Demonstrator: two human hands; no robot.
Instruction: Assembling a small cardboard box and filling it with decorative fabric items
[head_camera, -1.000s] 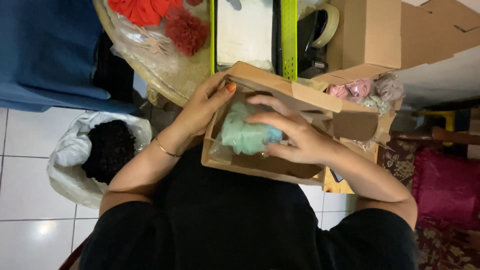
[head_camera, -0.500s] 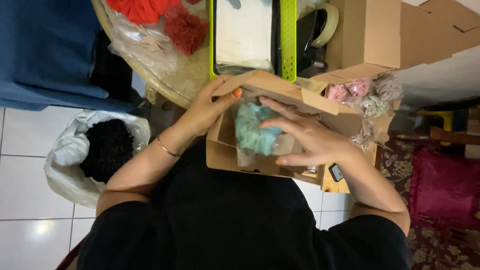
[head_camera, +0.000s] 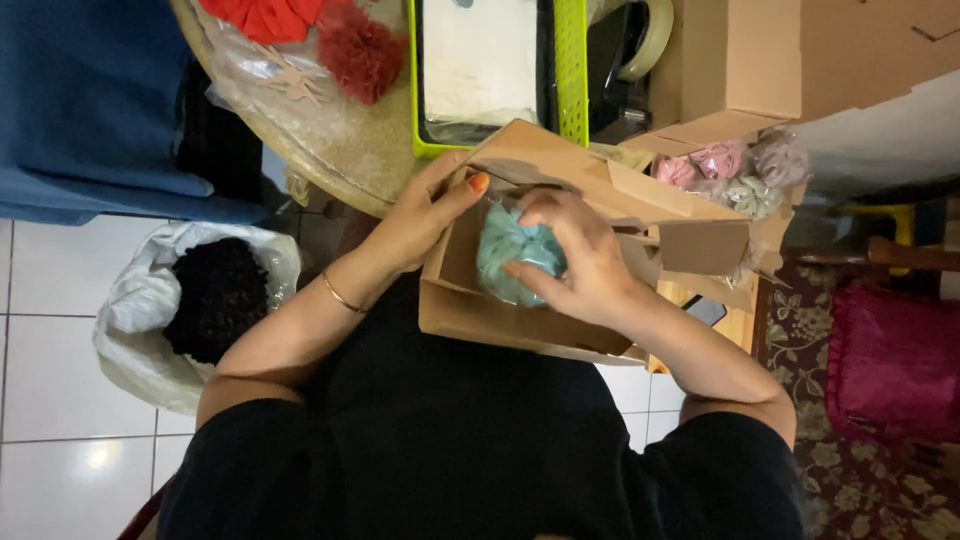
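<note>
Curling down over a teal fabric puff (head_camera: 512, 262) wrapped in clear plastic, the fingers (head_camera: 548, 208) of the right hand (head_camera: 580, 262) close around it and hold it inside an open cardboard box (head_camera: 500, 318). The puff sits low in the box, against its near wall. The left hand (head_camera: 418, 222) grips the box's far left edge, thumb hooked over the rim and fingers wrapped round the outside; a thin gold bangle (head_camera: 340, 296) circles that wrist. The box rests over the person's lap, its flaps (head_camera: 560, 165) folded back toward a round table (head_camera: 350, 150). On the table lie red fabric puffs (head_camera: 358, 55) on clear plastic and a lime green basket (head_camera: 568, 70). Just right of the box, a second carton (head_camera: 730, 240) holds pink and grey puffs (head_camera: 730, 165) in plastic. On the white tiled floor to the left stands a white plastic bag (head_camera: 140, 320) filled with dark fuzzy material.
</note>
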